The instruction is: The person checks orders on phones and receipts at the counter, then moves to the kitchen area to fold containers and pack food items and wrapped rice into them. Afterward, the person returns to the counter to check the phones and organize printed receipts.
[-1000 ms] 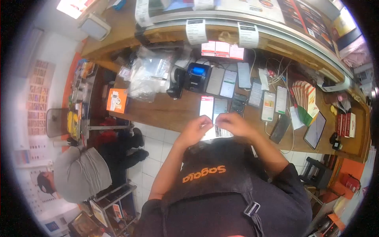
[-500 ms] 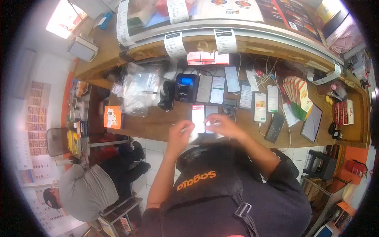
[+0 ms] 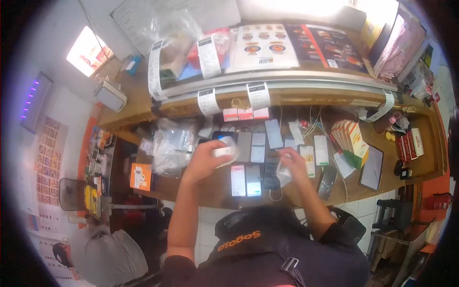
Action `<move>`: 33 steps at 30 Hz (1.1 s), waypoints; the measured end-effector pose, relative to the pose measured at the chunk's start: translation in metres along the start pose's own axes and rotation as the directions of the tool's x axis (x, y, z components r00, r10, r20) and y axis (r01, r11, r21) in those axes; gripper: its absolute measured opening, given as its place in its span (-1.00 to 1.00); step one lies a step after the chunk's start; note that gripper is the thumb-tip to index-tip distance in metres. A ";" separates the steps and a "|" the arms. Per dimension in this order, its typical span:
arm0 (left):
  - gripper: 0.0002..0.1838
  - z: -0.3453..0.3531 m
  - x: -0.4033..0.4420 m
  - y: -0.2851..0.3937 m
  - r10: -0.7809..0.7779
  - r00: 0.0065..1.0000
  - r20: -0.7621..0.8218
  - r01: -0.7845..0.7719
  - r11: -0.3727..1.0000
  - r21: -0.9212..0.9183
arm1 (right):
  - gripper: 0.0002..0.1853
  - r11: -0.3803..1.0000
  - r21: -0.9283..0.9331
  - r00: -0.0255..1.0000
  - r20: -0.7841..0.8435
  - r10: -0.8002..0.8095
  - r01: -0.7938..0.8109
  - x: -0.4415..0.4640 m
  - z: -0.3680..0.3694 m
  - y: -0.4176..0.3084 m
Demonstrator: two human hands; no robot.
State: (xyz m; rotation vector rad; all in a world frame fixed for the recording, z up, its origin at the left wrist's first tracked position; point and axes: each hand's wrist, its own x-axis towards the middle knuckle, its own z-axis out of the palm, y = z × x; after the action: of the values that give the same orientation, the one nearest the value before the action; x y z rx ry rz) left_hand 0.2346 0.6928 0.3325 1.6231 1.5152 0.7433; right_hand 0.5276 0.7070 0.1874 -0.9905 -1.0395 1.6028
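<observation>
My left hand [image 3: 203,160] is closed around a curled white paper piece [image 3: 225,152], blurred, in front of the black printer [image 3: 217,135], which it mostly covers. My right hand [image 3: 294,165] pinches a smaller white paper slip [image 3: 284,175] above a dark phone [image 3: 271,173]. Between the hands, two lit phones [image 3: 238,181] [image 3: 253,181] lie side by side near the table's front edge. Behind them rest a grey phone [image 3: 244,147] and a phone with a white screen [image 3: 258,147].
Plastic bags [image 3: 173,146] and an orange box [image 3: 141,177] lie at left. More phones [image 3: 321,150], fanned booklets [image 3: 351,143], a tablet [image 3: 371,167] and cables fill the right. Receipts [image 3: 258,95] hang from the shelf edge. A person in grey [image 3: 112,258] is at lower left.
My hands have moved apart and farther over the table, left toward the printer, right toward the phones at right. Each carries white paper. The view has tilted up.
</observation>
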 end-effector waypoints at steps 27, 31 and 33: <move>-0.70 0.019 0.134 0.064 0.751 0.564 -0.343 -0.343 0.591 0.730 | -0.58 0.976 -0.126 0.977 -0.096 -0.190 0.177 0.060 0.074 0.007; -0.73 0.020 0.129 0.046 0.744 0.625 -0.238 -0.363 0.547 0.754 | -0.68 0.988 0.136 0.971 -0.218 0.096 -0.067 0.033 0.016 0.049; -0.73 0.023 0.120 0.055 0.778 0.604 -0.174 -0.436 0.505 0.745 | -0.77 0.971 0.220 0.940 -0.302 0.157 -0.092 0.006 -0.010 0.058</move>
State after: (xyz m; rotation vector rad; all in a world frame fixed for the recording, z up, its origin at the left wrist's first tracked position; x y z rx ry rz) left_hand 0.2971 0.8085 0.3563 2.8037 1.5964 1.2045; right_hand 0.5197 0.7042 0.1286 -1.1466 -0.5906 1.5509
